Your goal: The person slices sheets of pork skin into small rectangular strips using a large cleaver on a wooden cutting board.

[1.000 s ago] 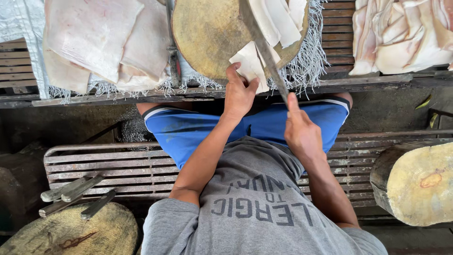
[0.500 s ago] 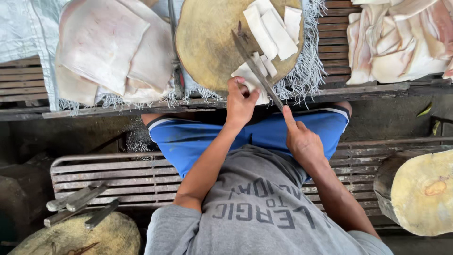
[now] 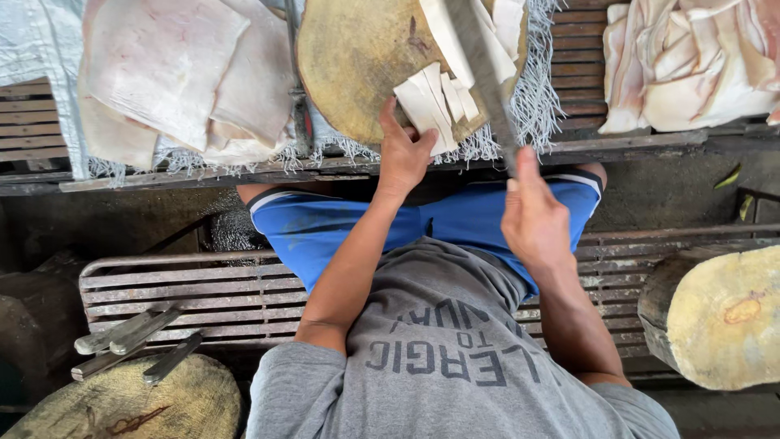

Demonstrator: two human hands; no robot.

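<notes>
My left hand (image 3: 402, 150) presses on a small stack of pale white strips (image 3: 439, 97) at the near edge of a round wooden chopping block (image 3: 357, 57). My right hand (image 3: 532, 215) grips the handle of a long knife (image 3: 481, 73). Its blade reaches up across the block, just right of the strips. More white strips (image 3: 508, 20) lie at the block's far right. I sit in a grey shirt and blue shorts (image 3: 341, 232).
Piles of pale flat sheets lie at the left (image 3: 162, 73) and the right (image 3: 691, 57) on a slatted table (image 3: 32, 122). A second wooden block (image 3: 723, 317) stands at the right. A third block (image 3: 122, 402) at lower left carries several knives (image 3: 130, 341). A metal bench (image 3: 187, 293) is under me.
My left hand has shifted onto the strips at the block's near edge. The knife has swung from lying across the strips to their right side, and my right hand has risen slightly.
</notes>
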